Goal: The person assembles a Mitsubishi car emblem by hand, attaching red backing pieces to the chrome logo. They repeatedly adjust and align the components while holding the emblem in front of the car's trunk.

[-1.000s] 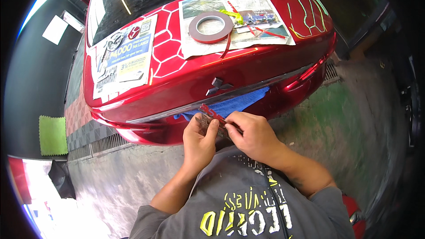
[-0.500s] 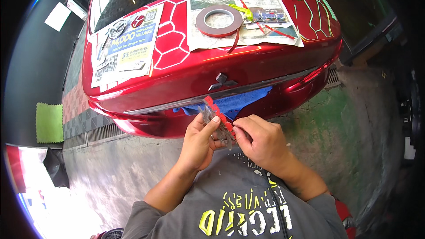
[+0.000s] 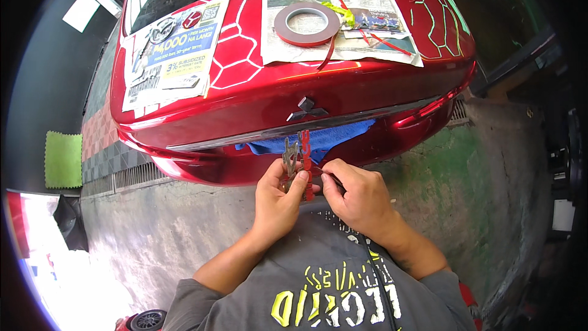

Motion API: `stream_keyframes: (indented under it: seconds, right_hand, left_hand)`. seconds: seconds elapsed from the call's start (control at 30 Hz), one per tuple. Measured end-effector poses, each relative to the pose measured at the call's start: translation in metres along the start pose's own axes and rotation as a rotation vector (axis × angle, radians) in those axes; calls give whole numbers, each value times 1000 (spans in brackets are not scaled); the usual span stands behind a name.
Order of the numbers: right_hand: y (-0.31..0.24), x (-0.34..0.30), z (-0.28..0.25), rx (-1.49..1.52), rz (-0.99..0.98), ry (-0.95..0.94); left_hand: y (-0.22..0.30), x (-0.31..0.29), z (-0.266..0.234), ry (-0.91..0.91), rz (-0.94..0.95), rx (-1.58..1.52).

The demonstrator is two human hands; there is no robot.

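Observation:
My left hand (image 3: 274, 203) is closed on a car lettering emblem (image 3: 291, 154), thumb across it. Red tape backing (image 3: 306, 141) runs along the emblem, which stands roughly upright in front of the bumper. Close on its right, my right hand (image 3: 362, 197) pinches a slim dark tool (image 3: 335, 179) whose thin tip points toward the red backing. Whether the tip touches it I cannot tell. Just beyond both hands, a blue cloth (image 3: 334, 138) lies on the rear of the red car (image 3: 239, 127), below the three-diamond badge (image 3: 306, 109).
On the trunk lid, newspaper (image 3: 275, 49) carries a roll of red-lined tape (image 3: 282, 32), loose red strips (image 3: 392, 44) and a crumpled yellow-green piece (image 3: 348, 17). More newspaper (image 3: 138, 98) at left bears round emblems (image 3: 192, 19). A green cloth (image 3: 64, 159) hangs far left.
My left hand has turned the emblem more upright, and its metallic part now shows beside the red backing. My right hand has drawn slightly back, exposing the dark tool.

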State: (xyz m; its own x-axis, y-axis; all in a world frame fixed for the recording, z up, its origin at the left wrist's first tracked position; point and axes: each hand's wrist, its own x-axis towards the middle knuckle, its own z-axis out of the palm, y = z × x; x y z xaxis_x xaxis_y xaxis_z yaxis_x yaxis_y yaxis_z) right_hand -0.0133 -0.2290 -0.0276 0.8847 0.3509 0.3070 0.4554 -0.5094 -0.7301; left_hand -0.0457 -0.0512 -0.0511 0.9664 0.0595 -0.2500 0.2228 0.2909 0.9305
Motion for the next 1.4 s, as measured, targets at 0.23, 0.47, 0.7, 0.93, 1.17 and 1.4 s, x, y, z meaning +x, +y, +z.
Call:
stream_keyframes:
  seconds: [0.23,0.47,0.7,0.93,1.17,1.4]
  right_hand:
    - [-4,4,1,106,104,-100]
    - [-4,5,1,125,117,-104]
    - [-1,6,4,201,122,-60]
    - [-1,7,6,250,161,-82]
    - [10,4,17,-107,-182,-43]
    - [21,9,14,-298,-355,-211]
  left_hand:
    - [-2,-3,-1,15,51,164]
    - [2,-5,3,26,63,153]
    - [2,-5,6,46,86,173]
    - [-9,-2,1,130,307,449]
    - [5,-2,-4,118,371,760]
    - [12,5,-16,-8,233,753]
